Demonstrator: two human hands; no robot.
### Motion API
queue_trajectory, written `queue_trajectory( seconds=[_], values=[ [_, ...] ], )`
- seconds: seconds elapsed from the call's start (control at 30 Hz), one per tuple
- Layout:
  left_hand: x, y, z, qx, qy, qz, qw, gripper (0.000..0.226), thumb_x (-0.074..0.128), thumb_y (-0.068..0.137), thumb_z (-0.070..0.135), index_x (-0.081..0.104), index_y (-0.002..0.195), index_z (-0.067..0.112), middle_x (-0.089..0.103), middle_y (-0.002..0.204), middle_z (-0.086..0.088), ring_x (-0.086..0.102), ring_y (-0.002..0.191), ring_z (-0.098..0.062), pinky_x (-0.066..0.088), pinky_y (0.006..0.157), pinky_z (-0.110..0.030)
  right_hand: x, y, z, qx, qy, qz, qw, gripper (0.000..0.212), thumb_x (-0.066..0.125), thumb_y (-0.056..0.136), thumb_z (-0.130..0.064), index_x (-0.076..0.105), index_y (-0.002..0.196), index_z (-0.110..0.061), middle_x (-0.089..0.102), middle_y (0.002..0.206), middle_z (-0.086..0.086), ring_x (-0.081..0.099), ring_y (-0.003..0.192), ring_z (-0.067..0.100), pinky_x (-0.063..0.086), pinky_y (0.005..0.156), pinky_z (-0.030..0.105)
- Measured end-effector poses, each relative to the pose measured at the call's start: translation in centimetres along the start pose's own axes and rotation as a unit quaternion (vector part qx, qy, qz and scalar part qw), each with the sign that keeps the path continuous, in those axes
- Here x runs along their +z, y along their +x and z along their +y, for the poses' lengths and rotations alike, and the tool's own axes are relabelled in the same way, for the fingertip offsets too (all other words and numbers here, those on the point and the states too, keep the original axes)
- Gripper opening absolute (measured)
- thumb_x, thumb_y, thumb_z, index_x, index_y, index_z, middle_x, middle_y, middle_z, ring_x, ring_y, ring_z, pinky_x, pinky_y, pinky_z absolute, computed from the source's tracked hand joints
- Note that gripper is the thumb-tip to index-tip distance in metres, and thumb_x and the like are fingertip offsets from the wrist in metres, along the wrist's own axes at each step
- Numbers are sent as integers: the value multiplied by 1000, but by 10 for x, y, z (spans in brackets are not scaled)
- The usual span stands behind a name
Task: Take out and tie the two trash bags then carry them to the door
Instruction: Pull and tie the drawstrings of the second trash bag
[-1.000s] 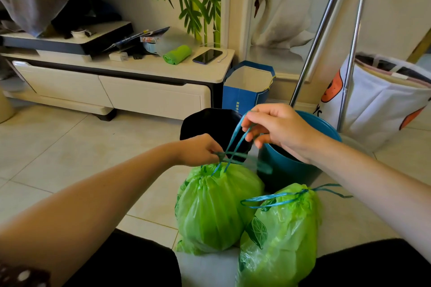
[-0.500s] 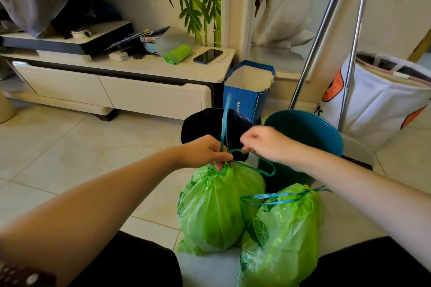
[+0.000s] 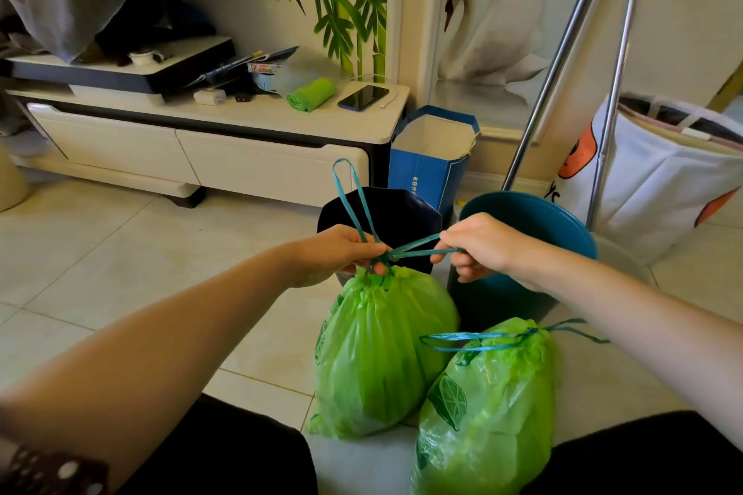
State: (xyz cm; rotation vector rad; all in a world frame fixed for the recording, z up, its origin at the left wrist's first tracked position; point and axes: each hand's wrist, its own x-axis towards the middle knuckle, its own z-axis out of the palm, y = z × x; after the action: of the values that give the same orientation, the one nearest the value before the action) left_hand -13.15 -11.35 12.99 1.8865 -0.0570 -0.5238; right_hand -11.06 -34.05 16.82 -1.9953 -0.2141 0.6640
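Green bag [image 3: 378, 350] upright | left hand [image 3: 337, 253], right hand [image 3: 478, 245] pinching blue drawstring [image 3: 418, 247] | second bag [image 3: 486, 410] upright

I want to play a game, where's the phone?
The phone lies on the white cabinet at the back, near its right end, just right of the green roll and below the bamboo picture.

The blue paper bag [image 3: 426, 177] bears small vertical characters, too blurred to read.
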Motion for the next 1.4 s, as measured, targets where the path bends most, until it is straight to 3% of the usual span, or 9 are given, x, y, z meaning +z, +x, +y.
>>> queue_trajectory(
  seconds=[0.13, 0.27, 0.43, 0.63, 0.9, 1.0, 1.17, 1.27, 1.4],
  values=[
    [-2, -2, 3, -8, -8, 18, 1000, 23, 53, 97, 24, 71, 85, 16, 70, 78, 1, 54, 60, 1, 37, 56, -14, 0, -12, -9, -52, 22, -52, 997, 35, 42, 100, -20, 68, 84, -1, 36, 51, -1, 38, 51, 14, 49, 68, 34],
    [-4, -4, 5, -4, -29, 5, 1000, 23, 55, 96, 25, 73, 85, 16, 69, 74, 2, 53, 64, -3, 36, 56, -16, 5, -20, -17, -71, 11, -118, 990, 50, 37, 100, -37, 71, 94, -1, 60, 66, 6, 57, 68, 15, 54, 78, 36],
    [-9, -5, 2, -2, -45, -18, 999, 24, 54, 96, 26, 73, 88, 14, 69, 73, 2, 53, 64, -3, 29, 59, -22, 19, -2, 2, 28, 5, -37, 999, 63, 27, 98, -52, 71, 100, -7, 67, 87, 6, 59, 74, 16, 55, 77, 35],
    [-11, -10, 3, 7, -27, -42, 999, 21, 54, 95, 20, 69, 87, 7, 69, 70, 6, 54, 61, 0, 36, 56, -15, 27, 17, 3, 80, 237, -94, 964, 82, 23, 90, -68, 69, 110, -4, 71, 102, 13, 63, 79, 23, 50, 68, 33],
    [-18, -18, 2, 16, 0, -89, 996, 21, 58, 92, 11, 73, 77, 9, 67, 65, 9, 56, 60, 0, 43, 56, -12, 47, 24, 6, 70, 139, -111, 982, 25, 50, 92, -16, 71, 101, -5, 68, 117, 17, 60, 80, 20, 46, 58, 26],
    [-22, -19, -1, 0, 16, -103, 995, 21, 60, 92, 15, 74, 76, 15, 67, 70, 9, 53, 65, -1, 40, 60, -15, 48, 24, 7, 104, 182, -161, 964, 42, 39, 96, -37, 69, 98, -8, 68, 118, 14, 59, 85, 22, 45, 63, 28],
    [-30, -18, -8, -20, 2, -74, 997, 27, 63, 88, 30, 71, 91, 4, 61, 86, -8, 51, 75, -9, 37, 67, -23, 28, 29, 9, 116, 223, -273, 928, 66, 27, 90, -51, 59, 127, -8, 55, 138, 14, 54, 110, 28, 45, 73, 32],
    [-29, -20, -8, -21, 4, -79, 997, 18, 62, 90, 25, 74, 81, 13, 62, 82, -2, 52, 74, -8, 37, 68, -24, 28, 31, 11, 135, 232, -289, 919, 80, 20, 88, -71, 59, 129, -13, 57, 137, 11, 53, 111, 29, 45, 74, 32],
    [-26, -20, -6, -2, 23, -92, 996, 18, 66, 87, 14, 76, 74, 19, 63, 74, 4, 49, 70, -5, 37, 66, -22, 52, 30, 13, 86, 131, -197, 968, 31, 50, 95, -37, 71, 101, -14, 72, 107, 5, 60, 85, 20, 47, 65, 28]
  ],
)
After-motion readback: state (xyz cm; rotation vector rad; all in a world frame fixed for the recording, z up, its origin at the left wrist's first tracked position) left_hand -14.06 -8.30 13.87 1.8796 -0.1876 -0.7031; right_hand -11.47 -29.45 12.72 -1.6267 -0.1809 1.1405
